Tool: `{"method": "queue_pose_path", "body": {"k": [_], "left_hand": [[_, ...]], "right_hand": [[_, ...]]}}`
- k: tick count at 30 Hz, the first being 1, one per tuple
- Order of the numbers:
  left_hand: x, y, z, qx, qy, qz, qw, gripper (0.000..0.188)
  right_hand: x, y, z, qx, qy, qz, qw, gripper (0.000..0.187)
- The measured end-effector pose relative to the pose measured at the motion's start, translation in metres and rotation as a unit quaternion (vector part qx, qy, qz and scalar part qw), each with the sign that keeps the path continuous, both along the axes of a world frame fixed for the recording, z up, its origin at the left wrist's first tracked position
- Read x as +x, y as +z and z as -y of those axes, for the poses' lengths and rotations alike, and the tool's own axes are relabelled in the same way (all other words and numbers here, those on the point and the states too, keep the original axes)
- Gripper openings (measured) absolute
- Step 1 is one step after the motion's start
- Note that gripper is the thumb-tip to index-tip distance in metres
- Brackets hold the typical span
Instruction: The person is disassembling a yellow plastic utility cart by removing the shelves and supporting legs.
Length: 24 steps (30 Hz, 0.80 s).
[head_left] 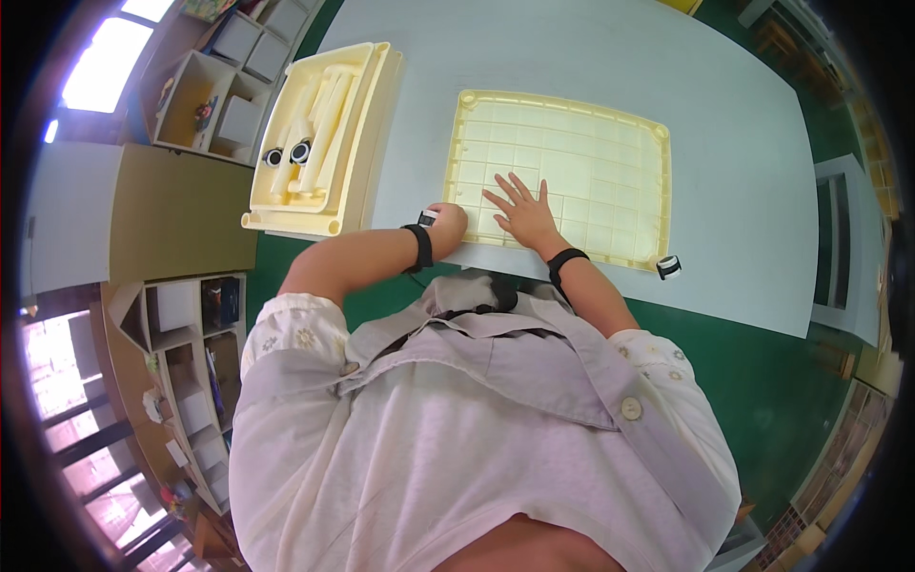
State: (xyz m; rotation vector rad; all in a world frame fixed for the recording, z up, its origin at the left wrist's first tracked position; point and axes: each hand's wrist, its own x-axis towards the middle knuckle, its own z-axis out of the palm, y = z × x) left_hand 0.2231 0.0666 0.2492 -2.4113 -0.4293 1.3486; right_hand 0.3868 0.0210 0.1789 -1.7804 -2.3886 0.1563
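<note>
A cream shelf panel (610,176), its gridded underside facing up, lies on the pale table. My left hand (448,227) is closed around a black-and-white caster wheel (428,217) by the panel's near left corner. Most of the fingers are out of sight, and so is the caster's stem. My right hand (527,217) rests flat on the panel near its front edge, fingers spread, holding nothing. At the near right corner of the panel sits another caster wheel (669,267).
To the left, stacked cream trays (367,143) hold several cream tubes (330,110) and two more casters (301,152). The pale table (734,181) extends right of the panel. Cubby shelves (205,105) stand beyond the left side, above green floor (762,391).
</note>
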Motion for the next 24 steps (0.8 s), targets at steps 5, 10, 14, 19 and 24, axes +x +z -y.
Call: {"method": "queue_pose_path", "body": {"k": [5, 10, 14, 19, 24], "left_hand": [[-0.01, -0.016, 0.004, 0.006, -0.102, -0.021, 0.995, 0.023], [0.005, -0.01, -0.004, -0.054, 0.131, -0.027, 0.99, 0.023], [0.01, -0.001, -0.009, -0.06, 0.152, -0.02, 0.986, 0.026], [0.015, 0.002, -0.014, -0.06, 0.257, -0.04, 0.964, 0.025], [0.009, -0.004, -0.02, -0.078, 0.28, 0.04, 0.956, 0.022]], "right_hand": [[-0.001, 0.001, 0.001, 0.013, 0.005, -0.008, 1.0, 0.047], [-0.001, -0.001, 0.004, 0.015, 0.004, -0.015, 1.0, 0.046], [-0.002, -0.005, 0.0, 0.037, 0.006, -0.023, 0.999, 0.047], [-0.002, -0.005, 0.001, 0.056, 0.003, -0.032, 0.998, 0.046], [-0.001, -0.01, 0.0, 0.062, -0.004, -0.063, 0.996, 0.045]]}}
